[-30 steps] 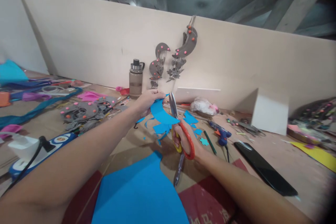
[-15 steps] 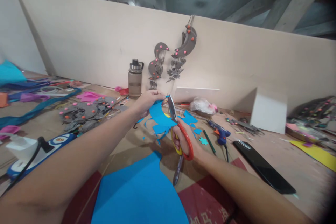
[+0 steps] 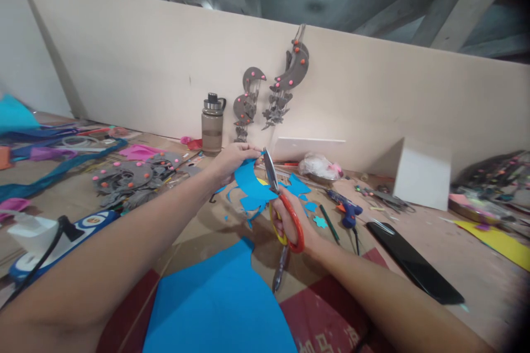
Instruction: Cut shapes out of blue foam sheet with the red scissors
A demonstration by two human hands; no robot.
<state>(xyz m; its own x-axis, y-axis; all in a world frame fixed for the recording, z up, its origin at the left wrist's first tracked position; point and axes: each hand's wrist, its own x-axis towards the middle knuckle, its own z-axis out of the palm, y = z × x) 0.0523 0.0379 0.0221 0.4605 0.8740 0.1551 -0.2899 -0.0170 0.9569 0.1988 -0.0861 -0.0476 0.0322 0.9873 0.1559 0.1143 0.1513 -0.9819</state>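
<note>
My left hand (image 3: 237, 160) pinches the upper end of a curved, crescent-like piece of blue felt-like sheet (image 3: 252, 183). In my right hand (image 3: 295, 219) is a pair of scissors (image 3: 296, 226) with red and yellow handles. Their blades point up and away, close to my left fingertips and beside the blue crescent piece's inner curve. Whether the blades are biting into it cannot be made out. Blue offcuts (image 3: 257, 215) lie beneath on the cardboard. Nearer to me is a larger blue sheet (image 3: 219, 303) with a curved right edge.
A pen (image 3: 281, 267), a green marker (image 3: 329, 223), a blue glue gun (image 3: 350, 212) and a black phone (image 3: 415, 262) lie to the right. Left are a power strip (image 3: 95, 225) and grey dotted felt pieces (image 3: 128, 175). A water bottle (image 3: 212, 127) stands by the wall, where grey crescent ornaments (image 3: 292, 69) hang.
Both hands, the scissors and the blue crescent piece hold almost the same position. The whole view has shifted very slightly.
</note>
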